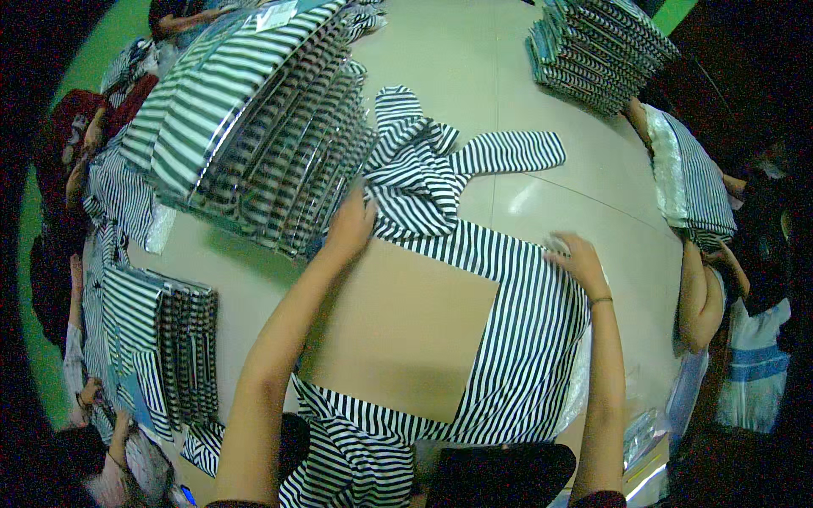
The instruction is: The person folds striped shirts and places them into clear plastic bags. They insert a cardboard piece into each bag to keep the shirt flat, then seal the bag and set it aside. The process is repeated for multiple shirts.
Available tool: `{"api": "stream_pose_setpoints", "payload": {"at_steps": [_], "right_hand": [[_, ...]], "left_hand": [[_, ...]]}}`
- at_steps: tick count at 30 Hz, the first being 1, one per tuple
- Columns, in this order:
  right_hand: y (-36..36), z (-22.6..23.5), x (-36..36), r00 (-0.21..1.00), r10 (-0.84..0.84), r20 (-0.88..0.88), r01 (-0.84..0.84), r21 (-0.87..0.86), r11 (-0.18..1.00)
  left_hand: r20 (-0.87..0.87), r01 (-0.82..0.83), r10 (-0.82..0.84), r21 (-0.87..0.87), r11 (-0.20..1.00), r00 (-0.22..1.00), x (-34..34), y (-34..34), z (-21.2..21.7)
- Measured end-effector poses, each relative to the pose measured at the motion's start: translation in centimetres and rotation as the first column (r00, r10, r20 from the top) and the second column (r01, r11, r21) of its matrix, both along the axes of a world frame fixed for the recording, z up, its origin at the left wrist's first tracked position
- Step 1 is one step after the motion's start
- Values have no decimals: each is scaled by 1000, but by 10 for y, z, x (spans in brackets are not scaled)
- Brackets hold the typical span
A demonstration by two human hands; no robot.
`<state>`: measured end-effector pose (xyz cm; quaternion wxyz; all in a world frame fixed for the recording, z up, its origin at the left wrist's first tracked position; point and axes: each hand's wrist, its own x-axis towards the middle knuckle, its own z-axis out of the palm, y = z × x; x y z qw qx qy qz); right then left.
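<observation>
A black-and-white striped shirt (525, 330) lies spread on the table in front of me. Its sleeves reach away from me and part of it is bunched up. On top of it rests a rectangular tan cardboard sheet (398, 330). My left hand (350, 227) is at the sheet's far left corner, its fingers closed at the bunched cloth beside the tall stack; the fingertips are partly hidden. At the shirt's far right edge is my right hand (577, 261), slightly blurred, fingers curved and apart with nothing visible between them.
A tall stack of bagged striped shirts (262, 144) stands close to my left forearm. A smaller stack (161, 347) is at left, another stack (597, 55) at far right. Other people work along both sides; one holds a folded striped bundle (690, 178) at right.
</observation>
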<state>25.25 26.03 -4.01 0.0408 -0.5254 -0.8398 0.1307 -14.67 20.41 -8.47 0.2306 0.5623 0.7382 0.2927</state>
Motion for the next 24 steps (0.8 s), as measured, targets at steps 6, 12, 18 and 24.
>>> {"api": "stream_pose_setpoints", "payload": {"at_steps": [6,12,18,24], "right_hand": [[-40,3,49,995,-91,45,85,118,989],[-45,7,49,952,-299,66,278,217,936],[-102,-6,-67,974,-172,-144,219,431,876],[-249,-17,-220,894,409,-180,-429,-87,899]], "left_hand": [[-358,237,-235,-40,971,903,-8,9,9],[-481,-43,15,-46,998,876,7,14,22],[-334,98,50,412,906,941,3,-84,53],[-79,-414,417,52,909,905,12,-256,44]]}}
